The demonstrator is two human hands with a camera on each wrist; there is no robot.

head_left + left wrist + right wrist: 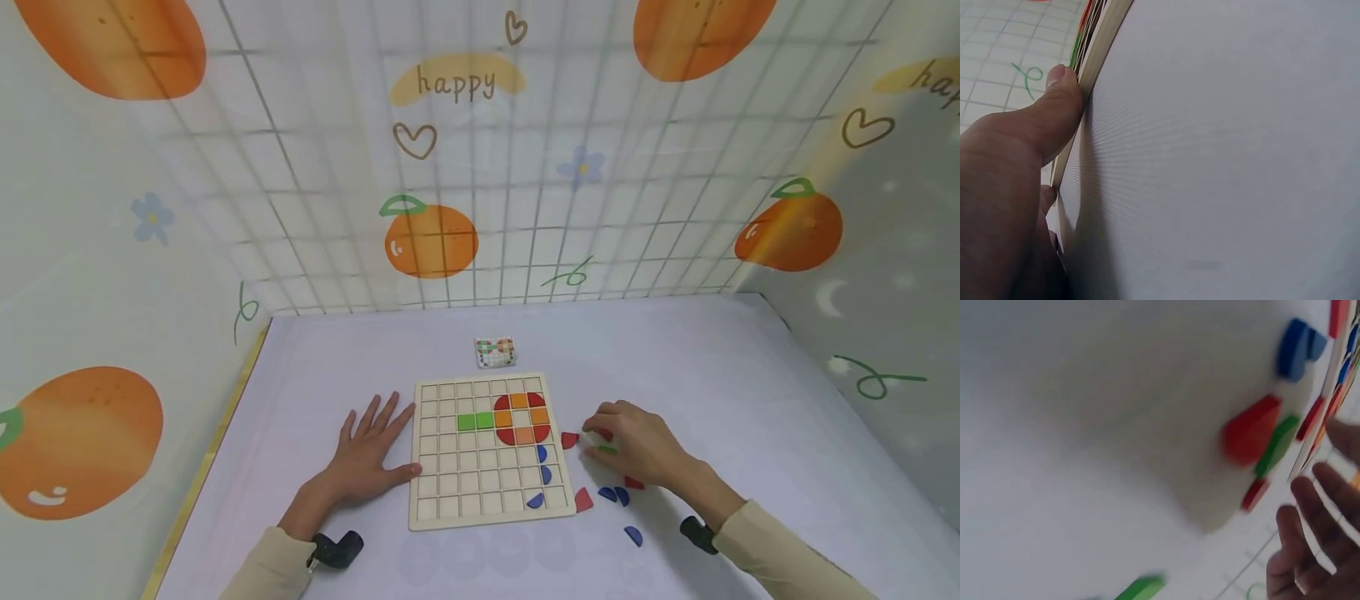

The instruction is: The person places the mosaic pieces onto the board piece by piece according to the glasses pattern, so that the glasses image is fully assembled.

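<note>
A wooden grid board [447, 486] lies on the table, with a ring of red and orange pieces, two green squares [467, 422] and several blue half-circles along its right side. My left hand [367, 458] rests spread at the board's left edge, thumb and fingertips against the rim. To the right of the board, my right hand [633, 442] hovers low over loose pieces, its fingers loosely bent and thumb apart. Below those fingers, the right wrist view shows a red piece [1250, 434] beside a green piece [1279, 445]; nothing is in the hand.
A small pattern card [495, 352] lies behind the board. Loose red quarter pieces [584, 500] and blue half-circles [633, 536] are scattered right of it. Another green piece [1141, 589] appears low in the right wrist view. Printed curtains [480, 167] enclose the table's back and sides.
</note>
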